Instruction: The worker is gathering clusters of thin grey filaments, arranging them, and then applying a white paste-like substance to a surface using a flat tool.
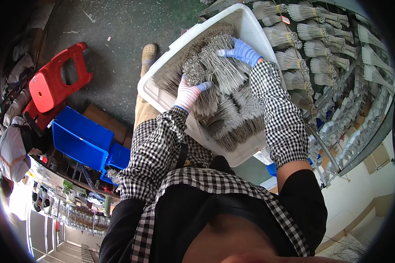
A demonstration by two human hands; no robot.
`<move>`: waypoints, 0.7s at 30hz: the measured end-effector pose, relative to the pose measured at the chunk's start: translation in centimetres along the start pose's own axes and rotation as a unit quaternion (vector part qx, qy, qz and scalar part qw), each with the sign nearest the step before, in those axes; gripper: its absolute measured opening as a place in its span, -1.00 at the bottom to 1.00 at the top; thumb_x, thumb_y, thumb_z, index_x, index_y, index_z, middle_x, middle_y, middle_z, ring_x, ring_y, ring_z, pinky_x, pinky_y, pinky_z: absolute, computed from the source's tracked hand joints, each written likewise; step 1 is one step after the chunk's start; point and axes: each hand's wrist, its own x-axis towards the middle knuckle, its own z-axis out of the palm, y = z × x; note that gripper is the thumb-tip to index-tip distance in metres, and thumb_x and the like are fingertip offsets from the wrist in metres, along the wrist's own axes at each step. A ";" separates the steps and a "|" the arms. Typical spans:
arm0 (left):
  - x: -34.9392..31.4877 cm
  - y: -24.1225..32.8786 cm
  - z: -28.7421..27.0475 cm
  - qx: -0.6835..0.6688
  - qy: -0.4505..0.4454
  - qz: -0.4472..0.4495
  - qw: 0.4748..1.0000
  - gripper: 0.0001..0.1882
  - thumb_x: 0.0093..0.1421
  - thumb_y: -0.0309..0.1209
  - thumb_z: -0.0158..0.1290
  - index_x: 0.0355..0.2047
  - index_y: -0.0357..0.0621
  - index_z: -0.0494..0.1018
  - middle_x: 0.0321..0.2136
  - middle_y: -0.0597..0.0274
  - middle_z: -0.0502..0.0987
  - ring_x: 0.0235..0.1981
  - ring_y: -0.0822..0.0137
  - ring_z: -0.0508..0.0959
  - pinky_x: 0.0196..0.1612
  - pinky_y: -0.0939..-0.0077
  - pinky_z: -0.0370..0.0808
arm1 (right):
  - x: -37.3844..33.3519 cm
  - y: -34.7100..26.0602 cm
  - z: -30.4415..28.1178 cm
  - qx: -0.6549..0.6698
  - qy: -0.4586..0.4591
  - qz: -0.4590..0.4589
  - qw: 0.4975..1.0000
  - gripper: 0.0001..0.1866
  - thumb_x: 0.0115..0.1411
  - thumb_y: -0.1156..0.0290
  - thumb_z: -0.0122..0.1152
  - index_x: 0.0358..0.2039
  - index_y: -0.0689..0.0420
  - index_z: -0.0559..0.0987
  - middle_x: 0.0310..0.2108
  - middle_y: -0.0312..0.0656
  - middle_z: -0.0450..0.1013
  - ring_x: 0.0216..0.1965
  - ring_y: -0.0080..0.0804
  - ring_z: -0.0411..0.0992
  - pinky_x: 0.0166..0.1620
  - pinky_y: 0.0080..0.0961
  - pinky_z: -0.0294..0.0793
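**Wire bundles, tubbed**

White tub (245, 19): twelve o'clock. Wire bundles (228, 76): inside, toward one; likely springy, light singly, tangle-prone; best cupped mid-length. Right hand (245, 51), one o'clock; left hand (188, 94), twelve: gloved, touching wires, finger closure impossible to tell.

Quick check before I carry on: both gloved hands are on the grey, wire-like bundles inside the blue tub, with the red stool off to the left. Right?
Not quite: the tub is white, not blue, as the head view shows. The left hand and right hand are on the bundles inside it, and the red stool is off to the left.
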 end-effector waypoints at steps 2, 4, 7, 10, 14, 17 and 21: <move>0.1 0.4 -0.3 -0.045 0.005 -0.050 0.998 -0.23 -0.09 -0.68 0.36 0.15 -0.19 0.30 -0.02 0.21 0.55 -0.01 0.30 0.54 0.07 0.37 0.51 | -0.6 -0.8 0.0 -0.013 0.007 0.019 1.000 -0.09 0.03 -0.12 0.41 0.20 0.28 0.36 0.07 -0.03 0.46 0.13 -0.24 0.38 0.23 -0.37 0.29; -0.3 0.8 -0.7 -0.052 0.013 -0.071 0.996 -0.24 -0.11 -0.69 0.37 0.14 -0.19 0.32 -0.03 0.22 0.56 -0.02 0.29 0.55 0.07 0.36 0.52 | -2.2 -2.1 -1.3 0.025 -0.032 0.007 0.999 -0.10 0.03 -0.17 0.37 0.18 0.28 0.39 0.06 -0.03 0.47 0.11 -0.23 0.39 0.21 -0.37 0.30; -0.8 0.8 0.1 -0.028 -0.039 -0.068 0.997 -0.17 -0.12 -0.68 0.38 0.18 -0.17 0.28 0.01 0.23 0.54 0.02 0.30 0.52 0.12 0.35 0.48 | -3.4 -0.1 -1.7 0.184 -0.086 -0.013 0.979 0.10 -0.14 -0.33 0.41 0.15 0.38 0.39 0.07 0.09 0.44 0.13 -0.10 0.39 0.23 -0.26 0.28; -2.8 0.4 0.0 -0.024 -0.052 -0.030 0.998 -0.12 -0.13 -0.68 0.39 0.22 -0.18 0.23 0.07 0.23 0.49 0.06 0.31 0.49 0.16 0.36 0.45 | -5.3 0.3 -1.1 0.113 -0.038 -0.070 0.990 0.10 -0.19 -0.34 0.44 0.16 0.30 0.41 0.09 0.02 0.43 0.15 -0.14 0.35 0.25 -0.24 0.25; -2.4 -1.7 -0.8 0.128 -0.065 0.083 0.986 0.05 -0.24 -0.54 0.50 0.26 -0.17 0.14 0.12 0.24 0.32 0.12 0.35 0.37 0.23 0.41 0.37 | -8.6 0.3 -1.6 0.204 -0.080 -0.110 0.969 0.06 -0.24 -0.29 0.50 0.18 0.16 0.42 0.12 -0.12 0.42 0.19 -0.22 0.31 0.29 -0.26 0.24; -1.9 -1.5 -0.5 0.116 -0.077 0.066 0.988 0.13 -0.30 -0.50 0.53 0.27 -0.16 0.11 0.12 0.22 0.26 0.14 0.35 0.31 0.25 0.45 0.33 | -9.2 0.0 -1.8 0.252 -0.059 -0.112 0.959 -0.01 -0.19 -0.16 0.54 0.16 0.18 0.42 0.11 -0.14 0.42 0.18 -0.26 0.32 0.29 -0.28 0.25; -2.6 0.0 0.3 0.096 -0.096 0.080 0.987 0.12 -0.25 -0.58 0.48 0.30 -0.16 0.05 0.16 0.19 0.29 0.16 0.32 0.34 0.26 0.40 0.33 | -7.9 -0.1 -2.1 0.162 -0.036 -0.105 0.981 0.11 -0.23 -0.29 0.49 0.21 0.21 0.37 0.16 -0.09 0.37 0.23 -0.19 0.26 0.32 -0.26 0.20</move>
